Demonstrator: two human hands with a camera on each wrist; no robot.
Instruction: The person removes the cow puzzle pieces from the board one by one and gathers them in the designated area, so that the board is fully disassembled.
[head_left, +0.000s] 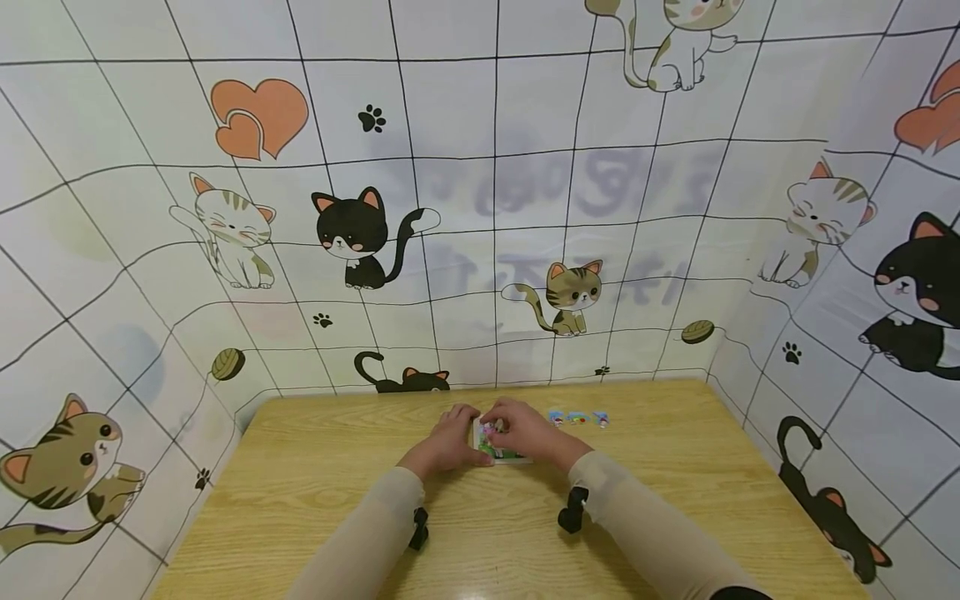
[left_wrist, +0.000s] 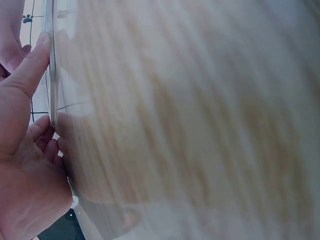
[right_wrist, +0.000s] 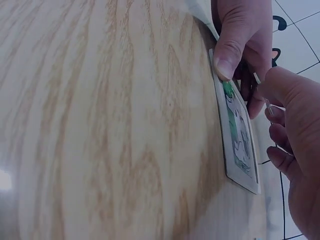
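A thin picture board [head_left: 513, 461] with a pale frame and a colourful picture, likely a jigsaw puzzle board, lies on the table. My left hand [head_left: 447, 443] grips its left side; in the right wrist view the thumb [right_wrist: 225, 65] presses the frame's edge. My right hand [head_left: 528, 429] is over the board. Between its thumb and fingers it pinches a thin flat piece [right_wrist: 269, 107], seen edge-on in the right wrist view, so its picture is hidden. Both hands cover much of the board in the head view.
Three small colourful pieces, a left one [head_left: 555, 417], a middle one [head_left: 577, 418] and a right one [head_left: 602, 419], lie in a row right of the board. The wooden table [head_left: 300, 500] meets a cat-patterned cloth wall [head_left: 465, 333] at its back and sides.
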